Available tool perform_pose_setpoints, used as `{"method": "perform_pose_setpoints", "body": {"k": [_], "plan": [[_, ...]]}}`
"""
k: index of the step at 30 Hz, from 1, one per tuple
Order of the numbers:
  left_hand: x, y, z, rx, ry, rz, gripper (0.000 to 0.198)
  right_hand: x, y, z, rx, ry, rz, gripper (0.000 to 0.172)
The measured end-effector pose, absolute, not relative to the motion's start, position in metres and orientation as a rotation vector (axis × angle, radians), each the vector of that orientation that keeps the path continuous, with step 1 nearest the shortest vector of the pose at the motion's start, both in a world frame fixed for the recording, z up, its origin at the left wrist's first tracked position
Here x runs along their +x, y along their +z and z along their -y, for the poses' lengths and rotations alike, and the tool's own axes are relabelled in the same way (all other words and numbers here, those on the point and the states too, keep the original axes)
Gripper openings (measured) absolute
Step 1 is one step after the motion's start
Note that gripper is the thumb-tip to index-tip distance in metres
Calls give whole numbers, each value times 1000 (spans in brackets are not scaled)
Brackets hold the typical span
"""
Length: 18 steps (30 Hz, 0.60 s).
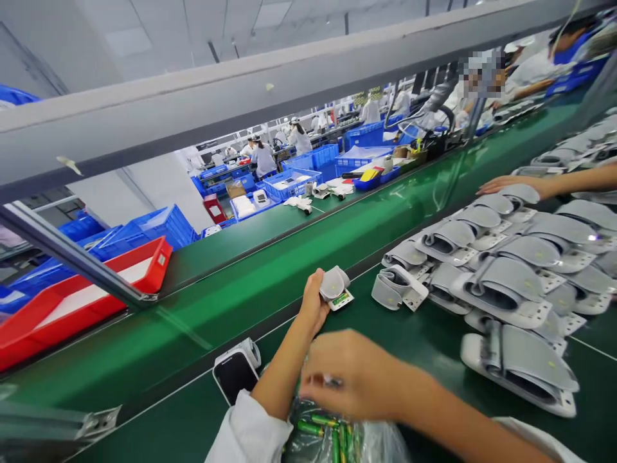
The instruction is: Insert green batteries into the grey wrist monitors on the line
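Observation:
My left hand (315, 303) is closed on a wrist blood pressure monitor (334, 283) with a grey cuff, held above the green belt. Green batteries show in its uncovered compartment. Nearer to me, my right hand (354, 376) is curled and blurred by motion. A small silvery end of what looks like a battery (332, 381) shows between its fingers. Beneath that hand lies a clear plastic bag (380, 444) of green batteries (315, 427), partly hidden by my arm. Beside my left forearm another wrist monitor (236, 373) rests with its dark screen facing up.
Many similar monitors (511, 283) lie stacked at right on the green belt (434, 347). A co-worker's hand (520, 186) reaches over them. A raised green ledge (270, 270) runs behind, with a red tray (159, 257) at left. A grey beam (241, 90) crosses above.

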<state>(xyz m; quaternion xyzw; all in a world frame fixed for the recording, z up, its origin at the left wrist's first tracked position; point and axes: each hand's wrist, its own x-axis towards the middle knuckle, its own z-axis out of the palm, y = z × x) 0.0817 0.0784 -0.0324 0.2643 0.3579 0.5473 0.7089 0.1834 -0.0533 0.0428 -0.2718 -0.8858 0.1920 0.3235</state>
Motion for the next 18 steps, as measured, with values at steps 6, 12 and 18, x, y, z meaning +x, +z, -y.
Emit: {"method": "perform_pose_setpoints", "body": {"k": [6,12,18], "plan": [[78,-33,-81,565,1206,-805,53,148,7,74,-640,411,2827,21],[74,-30,-83,541,1186,-792,45,167,24,56,-674,843,2485,25],[71,-26,-81,517,1198,-782,46,168,18,63,-538,615,2778,27]]}}
